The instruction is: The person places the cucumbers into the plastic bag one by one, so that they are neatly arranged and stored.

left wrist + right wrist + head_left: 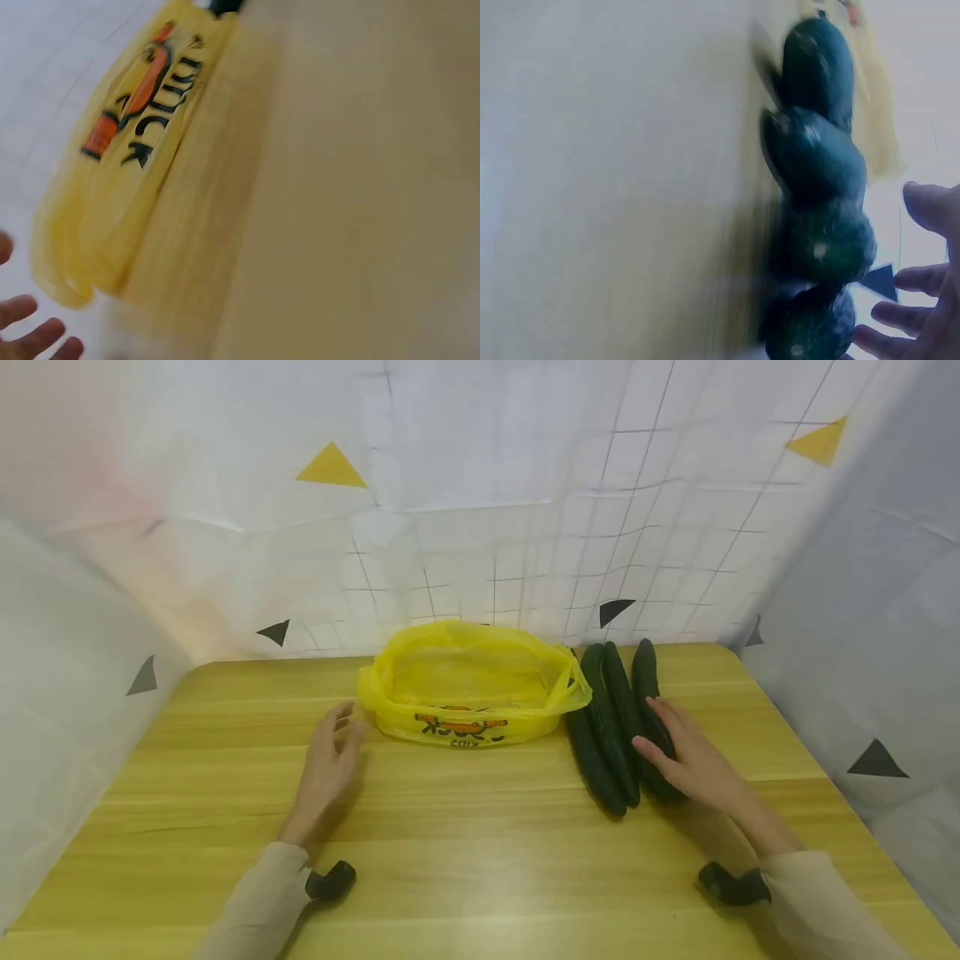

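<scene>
A yellow plastic bag (405,725) with a printed front stands on the table, its mouth spread wide. My left hand (327,768) is just left of the bag, fingers loosely bent and holding nothing; in the left wrist view its fingertips (34,339) appear below the bag's end. Several dark green cucumbers (597,714) lie side by side against the bag's right end. Over the rightmost cucumber (645,672) is my right hand (701,768), thumb and fingers spread about it without a closed grip. The right wrist view shows the cucumbers' near ends (832,240) beside the spread fingers (904,319).
The wooden table (480,860) meets a white sheet (480,552) along its back edge, behind the bag and cucumbers. Further sheeting (885,635) hangs at the sides. A black wrist camera (733,885) sits on each sleeve.
</scene>
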### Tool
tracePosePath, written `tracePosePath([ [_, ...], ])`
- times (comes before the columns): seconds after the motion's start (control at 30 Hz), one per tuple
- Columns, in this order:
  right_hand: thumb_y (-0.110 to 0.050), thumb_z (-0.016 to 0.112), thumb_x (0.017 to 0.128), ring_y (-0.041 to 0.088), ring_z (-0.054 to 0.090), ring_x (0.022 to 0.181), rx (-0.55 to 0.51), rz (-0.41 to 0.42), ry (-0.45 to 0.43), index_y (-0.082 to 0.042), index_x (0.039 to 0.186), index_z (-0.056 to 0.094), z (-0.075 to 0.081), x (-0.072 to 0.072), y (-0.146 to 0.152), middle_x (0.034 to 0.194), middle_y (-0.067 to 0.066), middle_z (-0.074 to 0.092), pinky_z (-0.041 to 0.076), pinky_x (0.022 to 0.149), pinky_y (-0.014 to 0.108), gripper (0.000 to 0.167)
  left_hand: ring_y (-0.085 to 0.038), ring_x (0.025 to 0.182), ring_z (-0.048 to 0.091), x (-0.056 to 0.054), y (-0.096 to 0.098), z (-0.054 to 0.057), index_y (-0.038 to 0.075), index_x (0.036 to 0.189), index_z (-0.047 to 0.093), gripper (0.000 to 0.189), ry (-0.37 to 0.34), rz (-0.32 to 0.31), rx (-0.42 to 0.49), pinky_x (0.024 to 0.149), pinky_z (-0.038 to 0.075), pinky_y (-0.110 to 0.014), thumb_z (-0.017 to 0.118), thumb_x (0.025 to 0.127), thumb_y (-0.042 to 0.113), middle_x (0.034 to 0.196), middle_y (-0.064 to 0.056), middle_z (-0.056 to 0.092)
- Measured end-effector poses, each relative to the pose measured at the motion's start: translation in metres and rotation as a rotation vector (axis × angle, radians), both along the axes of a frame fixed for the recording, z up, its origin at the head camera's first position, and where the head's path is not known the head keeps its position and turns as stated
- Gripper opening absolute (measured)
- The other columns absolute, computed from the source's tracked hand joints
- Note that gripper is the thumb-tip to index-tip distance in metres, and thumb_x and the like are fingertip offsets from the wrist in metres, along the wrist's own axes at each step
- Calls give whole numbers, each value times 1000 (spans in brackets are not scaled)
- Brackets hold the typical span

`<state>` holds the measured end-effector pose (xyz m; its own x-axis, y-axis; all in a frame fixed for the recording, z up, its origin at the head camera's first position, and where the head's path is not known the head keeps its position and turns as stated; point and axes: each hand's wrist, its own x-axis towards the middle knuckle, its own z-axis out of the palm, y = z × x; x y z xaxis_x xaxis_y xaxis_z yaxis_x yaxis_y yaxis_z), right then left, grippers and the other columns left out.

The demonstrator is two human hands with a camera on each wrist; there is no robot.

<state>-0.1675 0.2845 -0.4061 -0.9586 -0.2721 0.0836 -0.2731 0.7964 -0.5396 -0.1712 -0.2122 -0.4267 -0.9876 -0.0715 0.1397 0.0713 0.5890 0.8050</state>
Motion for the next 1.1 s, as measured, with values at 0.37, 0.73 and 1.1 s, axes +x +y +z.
tracePosePath([
  [0.37,-32,41,101,53,26,131,-376,-63,-109,2,149,11,-13,-25,18,149,32,13,29,99,66,66,-26,123,46,-41,0,-21,18,139,42,51,96,209,296,101,39,-46,42,97,47,136,-8,49],
  [0.73,-40,40,100,52,29,129,-359,-143,-149,0,150,9,-29,-45,34,143,34,26,35,95,62,71,-26,117,49,-57,9,-29,16,136,47,53,172,268,305,96,42,-45,42,96,50,131,-8,52],
  [1.1,-45,40,99,38,53,111,-303,-180,-115,-3,147,26,-29,-57,46,139,30,42,49,72,21,66,-25,111,45,-79,16,-21,15,135,47,54,212,306,362,95,38,-40,44,95,51,126,-9,48],
])
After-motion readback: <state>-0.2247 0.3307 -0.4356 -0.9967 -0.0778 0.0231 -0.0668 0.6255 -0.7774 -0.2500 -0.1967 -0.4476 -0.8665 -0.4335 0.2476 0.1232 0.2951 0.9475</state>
